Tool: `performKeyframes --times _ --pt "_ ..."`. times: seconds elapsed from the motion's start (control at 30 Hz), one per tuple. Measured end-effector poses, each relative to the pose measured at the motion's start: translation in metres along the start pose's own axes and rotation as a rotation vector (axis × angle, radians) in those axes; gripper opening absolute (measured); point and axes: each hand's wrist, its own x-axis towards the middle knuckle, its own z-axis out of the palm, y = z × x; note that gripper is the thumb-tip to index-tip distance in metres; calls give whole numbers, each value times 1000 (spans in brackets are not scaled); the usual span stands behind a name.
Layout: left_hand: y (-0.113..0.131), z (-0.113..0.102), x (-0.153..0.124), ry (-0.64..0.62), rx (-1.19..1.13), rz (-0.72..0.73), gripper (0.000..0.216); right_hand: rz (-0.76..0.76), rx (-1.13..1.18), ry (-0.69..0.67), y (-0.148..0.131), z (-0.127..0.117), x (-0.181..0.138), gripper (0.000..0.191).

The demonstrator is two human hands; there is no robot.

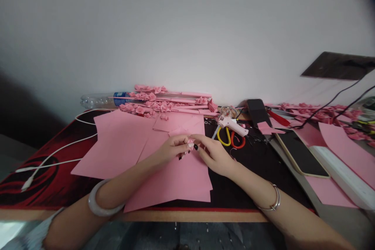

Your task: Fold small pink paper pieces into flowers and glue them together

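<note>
Over the pink paper sheets (172, 181), my left hand (172, 148) and my right hand (215, 154) meet with bent fingers. Between the fingertips a bit of a small pink paper piece (191, 140) shows; most of it is covered by the fingers, so its shape is unclear. Both hands are closed on it. Right of my right hand lie a white glue gun (233, 125) and scissors with one yellow and one red handle loop (238, 141).
Pink paper flower stems (175, 103) lie along the wall beside a plastic bottle (99, 100). A white cable (55, 148) crosses the left side. At right are a phone (303, 152), a dark phone (258, 111), a white power strip (342, 174) and more pink flowers (316, 111).
</note>
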Motion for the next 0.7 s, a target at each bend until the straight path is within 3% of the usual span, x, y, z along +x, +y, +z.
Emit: performKeyframes --times 0.4,0.7 --pt "-3 -1 2 36 20 -24 23 -107 -148 -6 5 1 -2 35" --pt "2 2 -1 6 132 -31 23 -56 -280 -93 3 -5 1 20"
